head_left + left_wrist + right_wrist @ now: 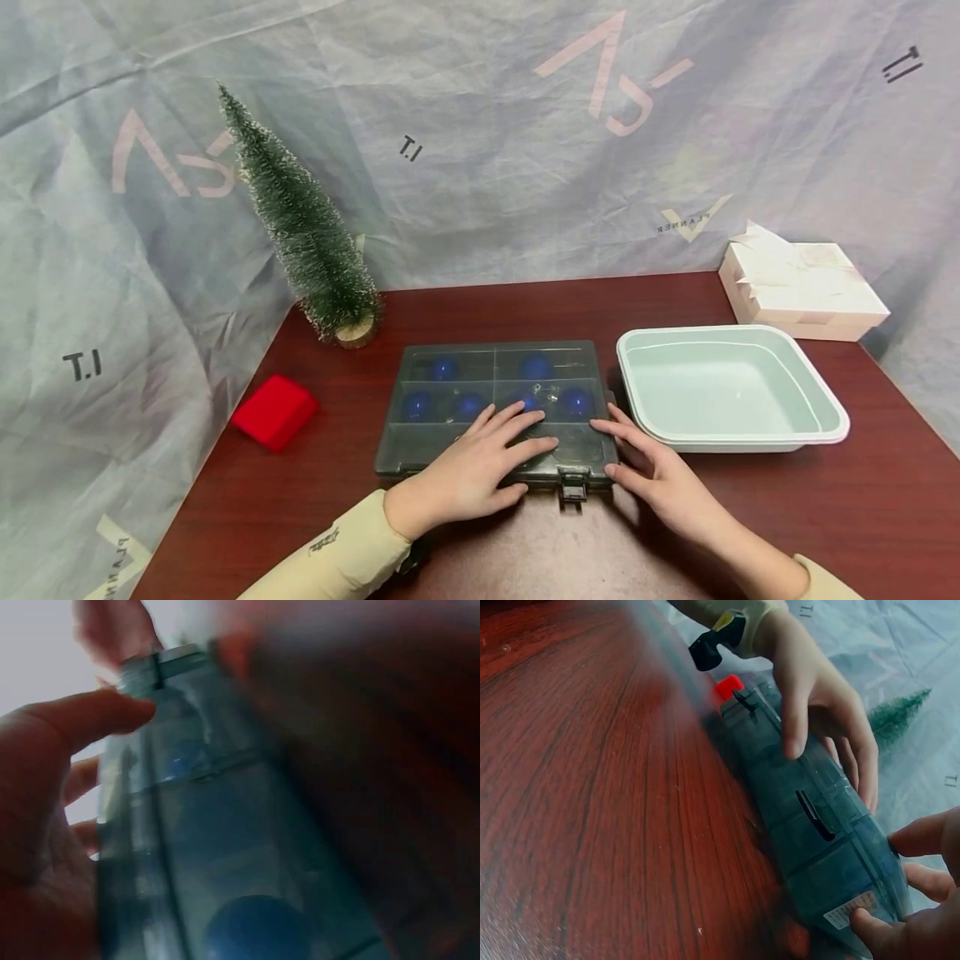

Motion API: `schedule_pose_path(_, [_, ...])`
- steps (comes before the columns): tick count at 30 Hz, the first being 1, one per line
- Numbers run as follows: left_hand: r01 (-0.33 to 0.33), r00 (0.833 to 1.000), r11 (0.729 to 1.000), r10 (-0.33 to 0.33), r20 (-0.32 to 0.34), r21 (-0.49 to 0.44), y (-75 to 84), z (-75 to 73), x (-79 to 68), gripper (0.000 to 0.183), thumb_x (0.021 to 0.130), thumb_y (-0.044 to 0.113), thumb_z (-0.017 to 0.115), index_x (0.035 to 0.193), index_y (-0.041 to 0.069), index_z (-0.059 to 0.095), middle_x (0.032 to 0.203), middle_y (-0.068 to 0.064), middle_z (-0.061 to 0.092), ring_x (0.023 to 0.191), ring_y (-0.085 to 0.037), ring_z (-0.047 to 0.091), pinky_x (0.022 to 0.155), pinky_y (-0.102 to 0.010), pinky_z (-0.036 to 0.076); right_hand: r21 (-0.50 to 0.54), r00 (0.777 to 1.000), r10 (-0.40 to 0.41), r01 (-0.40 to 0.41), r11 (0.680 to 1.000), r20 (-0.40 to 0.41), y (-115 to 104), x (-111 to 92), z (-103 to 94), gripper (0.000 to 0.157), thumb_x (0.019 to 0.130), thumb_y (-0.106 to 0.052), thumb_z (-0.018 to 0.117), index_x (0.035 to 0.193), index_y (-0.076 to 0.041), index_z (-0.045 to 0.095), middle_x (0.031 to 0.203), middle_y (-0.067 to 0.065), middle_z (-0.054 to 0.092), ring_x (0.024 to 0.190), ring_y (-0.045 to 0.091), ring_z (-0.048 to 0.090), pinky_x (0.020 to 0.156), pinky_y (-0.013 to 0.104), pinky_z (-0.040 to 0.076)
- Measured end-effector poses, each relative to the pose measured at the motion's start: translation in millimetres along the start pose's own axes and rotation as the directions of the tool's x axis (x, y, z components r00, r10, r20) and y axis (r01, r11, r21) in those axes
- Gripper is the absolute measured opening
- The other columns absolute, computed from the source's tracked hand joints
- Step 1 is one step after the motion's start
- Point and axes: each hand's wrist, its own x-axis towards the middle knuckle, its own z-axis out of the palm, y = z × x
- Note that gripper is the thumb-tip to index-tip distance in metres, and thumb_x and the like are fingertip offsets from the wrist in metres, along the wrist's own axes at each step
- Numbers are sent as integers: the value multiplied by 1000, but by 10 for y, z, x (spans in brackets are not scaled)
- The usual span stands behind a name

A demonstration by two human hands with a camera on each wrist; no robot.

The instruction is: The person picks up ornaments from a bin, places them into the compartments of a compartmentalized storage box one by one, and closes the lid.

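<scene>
A dark, see-through plastic compartment box (438,446) lies flat on the table with its lid down. Several blue balls (444,367) show through the lid in its back and middle compartments. My left hand (483,467) rests on top with spread, fairly straight fingers, its thumb near the front edge. At the box's right end, my right hand (660,479) holds the corner, its thumb (877,930) on the front side by a white label (850,910) and its fingers on the lid and right side. A black latch (573,487) sticks out from the front edge.
A pale green tray (813,379) stands right of the box, close to my right hand. Behind it is a white box with a bow (817,292). To the left are a red box (274,412) and a small frosted tree (303,225). Cloth hangs behind the table.
</scene>
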Motion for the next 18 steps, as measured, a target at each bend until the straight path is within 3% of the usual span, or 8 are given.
schedule_pose_path(7, [4,999,995,1,-54,95,-4,100,-4,69,96,29,71,158,31,40,163,-4,32,152,-32,23,110,-69,26,0,1000,6,-6,1000,-3,4,2,-6,49,98,-5,66,146,-2,53,163,31,17,140,49,31,101,13,35])
schedule_pose_path(18, [5,998,989,4,-61,151,-1,148,-24,66,98,30,68,157,32,41,162,-5,31,152,-32,22,109,-70,27,-28,1000,-20,20,999,-5,39,-1,5,48,98,-5,66,145,-3,54,162,32,19,138,50,33,101,12,35])
